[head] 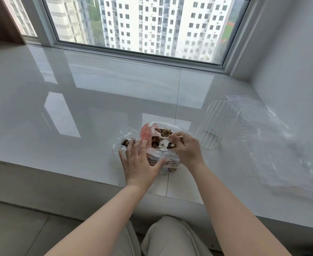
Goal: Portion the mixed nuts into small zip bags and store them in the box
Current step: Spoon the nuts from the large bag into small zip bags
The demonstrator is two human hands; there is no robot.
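Note:
A clear plastic bag of mixed nuts [163, 134] lies open on the white sill near its front edge. My left hand [140, 161] lies on the bag's near left side, fingers spread and fairly straight, with a pinkish plastic piece [146, 134] sticking up just beyond the fingertips. My right hand [186, 147] grips a white spoon [165, 142] by its handle, the bowl down among the nuts. A clear box [217, 124] stands to the right of the bag, apparently empty. Clear zip bags [270, 137] lie flat further right.
The glossy white window sill [96, 100] stretches wide to the left and back toward the window [142, 24]. A white wall closes off the right side. My knees show below the sill's front edge.

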